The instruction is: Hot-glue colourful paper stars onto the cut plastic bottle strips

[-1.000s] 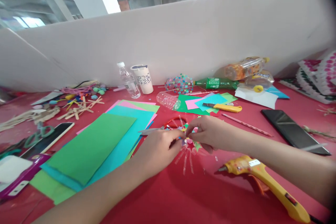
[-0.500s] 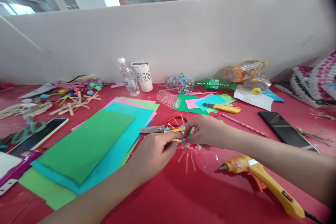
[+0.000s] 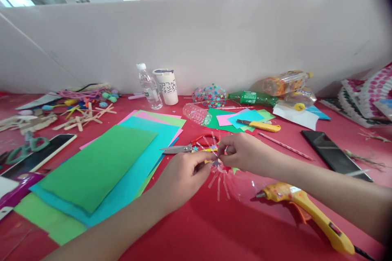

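Note:
A clear plastic piece (image 3: 218, 189) with its edge cut into thin strips lies on the red table, with small coloured stars on its middle. My left hand (image 3: 183, 176) is closed at its near left side, thumb and index finger gripping the plastic. From the right my right hand (image 3: 245, 151) pinches over the middle; what sits between its fingertips is too small to make out. A purple star (image 3: 216, 163) shows just below the fingertips. Behind my hands lie scissors (image 3: 177, 149) with red handles, partly hidden.
Coloured paper sheets (image 3: 104, 163) are stacked at left. A yellow glue gun (image 3: 306, 208) lies at front right, near a black phone (image 3: 333, 155). Farther back are a yellow cutter knife (image 3: 263, 125), a star-covered bottle piece (image 3: 211, 95), a green bottle (image 3: 252, 98) and a white cup (image 3: 167, 87).
Both hands have shifted very slightly right, and their fingertips still meet at the plastic piece. The view has turned a little. Other things lie as before.

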A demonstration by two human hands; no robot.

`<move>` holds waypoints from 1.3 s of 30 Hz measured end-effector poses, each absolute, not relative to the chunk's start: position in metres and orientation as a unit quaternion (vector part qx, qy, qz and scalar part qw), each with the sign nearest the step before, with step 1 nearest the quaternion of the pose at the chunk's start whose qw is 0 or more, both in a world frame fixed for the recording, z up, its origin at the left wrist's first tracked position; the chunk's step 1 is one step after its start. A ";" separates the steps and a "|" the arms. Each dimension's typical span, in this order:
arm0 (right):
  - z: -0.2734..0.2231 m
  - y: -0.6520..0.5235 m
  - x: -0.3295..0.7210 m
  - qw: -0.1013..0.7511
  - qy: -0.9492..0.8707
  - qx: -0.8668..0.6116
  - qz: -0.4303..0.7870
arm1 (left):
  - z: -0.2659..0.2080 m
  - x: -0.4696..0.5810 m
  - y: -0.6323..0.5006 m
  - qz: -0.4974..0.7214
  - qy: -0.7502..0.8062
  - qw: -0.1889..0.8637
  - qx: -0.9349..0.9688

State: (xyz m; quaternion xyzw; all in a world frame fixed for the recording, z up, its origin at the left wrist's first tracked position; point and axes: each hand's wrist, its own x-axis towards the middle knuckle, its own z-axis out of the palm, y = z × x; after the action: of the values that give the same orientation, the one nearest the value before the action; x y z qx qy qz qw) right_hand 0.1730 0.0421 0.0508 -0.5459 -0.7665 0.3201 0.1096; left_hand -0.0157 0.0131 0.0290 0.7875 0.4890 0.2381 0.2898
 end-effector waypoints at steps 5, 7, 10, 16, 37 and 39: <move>0.053 0.040 0.173 0.121 -0.773 -0.548 0.295 | 0.030 -0.014 0.013 0.242 0.492 0.287 0.785; 0.051 0.039 0.171 0.127 -0.772 -0.555 0.282 | 0.031 -0.013 0.013 0.233 0.493 0.292 0.786; 0.046 0.039 0.167 0.132 -0.773 -0.558 0.272 | 0.033 -0.010 0.011 0.224 0.497 0.297 0.784; 0.044 0.038 0.169 0.133 -0.775 -0.551 0.279 | 0.030 -0.012 0.008 0.236 0.496 0.307 0.777; 0.051 0.036 0.190 0.048 -0.881 -0.456 0.119 | 0.014 -0.017 0.017 0.288 0.565 0.308 0.709; 0.051 0.035 0.193 0.050 -0.884 -0.448 0.121 | 0.008 -0.021 0.020 0.317 0.578 0.368 0.655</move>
State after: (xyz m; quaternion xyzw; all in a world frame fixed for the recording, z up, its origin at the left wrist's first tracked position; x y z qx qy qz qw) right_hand 0.1928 0.0349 0.0511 -0.4480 -0.8845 0.1205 0.0496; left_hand -0.0205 0.0200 0.0077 0.6554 0.5783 0.3173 0.3679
